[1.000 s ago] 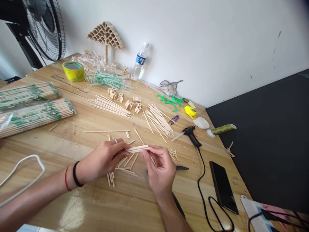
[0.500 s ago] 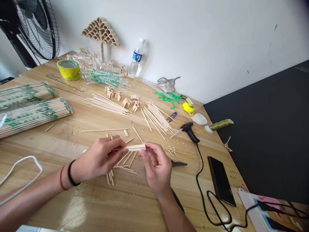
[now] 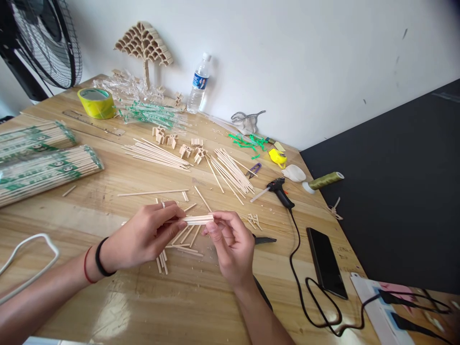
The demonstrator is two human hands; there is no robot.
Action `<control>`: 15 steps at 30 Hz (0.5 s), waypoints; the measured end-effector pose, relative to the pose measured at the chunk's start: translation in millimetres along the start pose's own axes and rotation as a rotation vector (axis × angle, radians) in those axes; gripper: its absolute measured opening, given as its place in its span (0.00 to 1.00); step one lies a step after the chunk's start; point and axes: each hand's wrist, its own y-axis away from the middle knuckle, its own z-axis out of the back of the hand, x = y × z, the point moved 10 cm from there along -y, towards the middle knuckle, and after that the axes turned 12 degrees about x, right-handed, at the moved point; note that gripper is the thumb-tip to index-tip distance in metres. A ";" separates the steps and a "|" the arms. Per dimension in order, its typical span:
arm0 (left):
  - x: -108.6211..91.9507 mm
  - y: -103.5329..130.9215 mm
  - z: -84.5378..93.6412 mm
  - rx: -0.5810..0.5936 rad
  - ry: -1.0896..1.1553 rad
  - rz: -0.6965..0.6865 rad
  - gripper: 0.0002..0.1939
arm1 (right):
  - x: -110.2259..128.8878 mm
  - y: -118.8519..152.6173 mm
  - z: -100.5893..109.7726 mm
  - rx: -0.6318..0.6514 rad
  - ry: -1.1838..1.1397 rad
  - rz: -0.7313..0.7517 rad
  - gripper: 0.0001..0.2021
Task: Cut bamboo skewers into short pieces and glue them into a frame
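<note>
A small bundle of thin wooden sticks lies roughly level between both hands, above the table. My left hand pinches its left part between thumb and fingers. At its right end, my right hand has thumb and fingers closed on the stick tips. Short cut sticks lie scattered under and around the hands. Beyond them are two piles of long sticks and several small glued stick pieces. A dark tool is partly hidden behind my right hand.
To the right are a black glue gun with a looping cord and a phone. Packaged sticks, yellow tape and a fan are at left. A bottle and a stick-built tree stand by the wall.
The view has shifted slightly, so the table items appear a little further left. Both hands keep nearly the same hold on the bundle.
</note>
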 end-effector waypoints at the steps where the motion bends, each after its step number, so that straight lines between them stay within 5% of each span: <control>1: -0.1 0.0 0.1 0.001 -0.001 0.000 0.09 | 0.3 -0.4 -0.7 0.007 -0.001 0.001 0.07; 15: -0.3 -2.6 -7.1 0.084 0.038 -0.012 0.09 | 0.5 -1.7 -1.0 -0.001 -0.074 -0.018 0.05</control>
